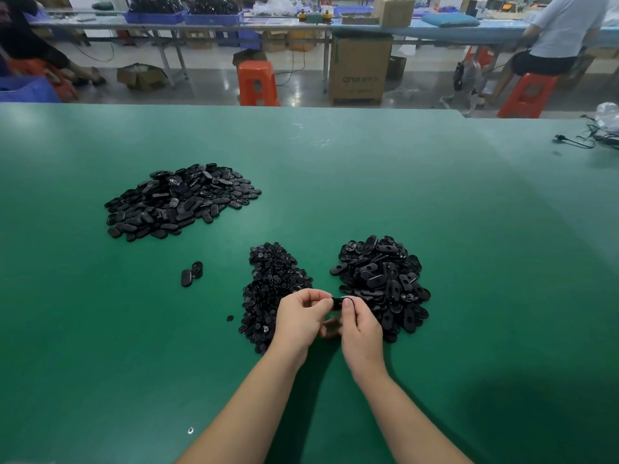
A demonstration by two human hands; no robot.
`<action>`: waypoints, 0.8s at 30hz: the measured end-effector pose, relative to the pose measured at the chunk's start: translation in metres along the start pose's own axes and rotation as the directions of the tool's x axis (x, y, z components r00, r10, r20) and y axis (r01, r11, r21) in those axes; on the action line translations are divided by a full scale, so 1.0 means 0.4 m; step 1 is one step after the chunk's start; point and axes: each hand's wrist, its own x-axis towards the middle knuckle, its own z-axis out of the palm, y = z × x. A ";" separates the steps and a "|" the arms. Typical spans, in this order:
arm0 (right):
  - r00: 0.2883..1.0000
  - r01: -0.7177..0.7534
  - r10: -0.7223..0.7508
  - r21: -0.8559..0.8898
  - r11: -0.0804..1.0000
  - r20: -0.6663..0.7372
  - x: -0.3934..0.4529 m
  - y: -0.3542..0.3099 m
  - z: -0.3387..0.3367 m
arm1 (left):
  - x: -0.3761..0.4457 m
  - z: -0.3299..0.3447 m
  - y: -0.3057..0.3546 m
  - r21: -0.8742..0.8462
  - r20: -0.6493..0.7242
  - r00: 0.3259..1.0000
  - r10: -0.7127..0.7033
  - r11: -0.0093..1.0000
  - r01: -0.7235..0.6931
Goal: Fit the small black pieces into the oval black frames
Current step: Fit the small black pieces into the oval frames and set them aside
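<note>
Three black piles are sitting on the green table [368, 182]. The far-left pile [182, 200] is lying well apart from the other two and is showing mostly closed oval shells. The pile of small black pieces [273, 289] is lying near centre, and the pile of oval black frames [383, 283] is sitting just to its right, with open slots showing in many of them.

Both hands are working between the two near piles, raised a little over the table. The left hand [299, 321] is curling its fingers in, thumb and fingertips pinching toward the held frame [338, 303]; whether a small piece is sitting in that pinch, I cannot tell, since the fingers are hiding it. The right hand [360, 326] is gripping the same frame, thumb [347, 308] pressing on top of it, other fingers wrapping underneath. The frame is sitting between the two hands, only its dark edge showing.

Two loose ovals [191, 273] are lying touching each other left of the small-piece pile. One stray small piece [230, 318] is lying just off that pile's left edge. A small pale part [190, 430] is resting alone near the left forearm.

Beyond the table's far edge, an orange stool [257, 82] and a cardboard box [360, 67] are standing on the floor. A seated person [562, 31] is facing away at the top right.
</note>
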 end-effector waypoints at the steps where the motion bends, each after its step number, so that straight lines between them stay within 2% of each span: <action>1: 1.000 -0.011 0.011 0.009 1.000 0.008 0.000 -0.001 0.000 | 0.000 0.001 -0.001 0.020 -0.002 1.000 0.009 1.000 -0.009; 9: 0.998 -0.063 0.061 0.064 0.996 0.035 -0.002 -0.003 0.000 | 0.001 0.017 -0.009 0.173 -0.069 0.996 0.051 0.984 -0.039; 24: 0.998 -0.019 0.022 -0.043 0.999 0.056 0.002 0.003 0.002 | -0.005 0.034 -0.003 0.047 -0.105 0.994 -0.029 0.998 0.034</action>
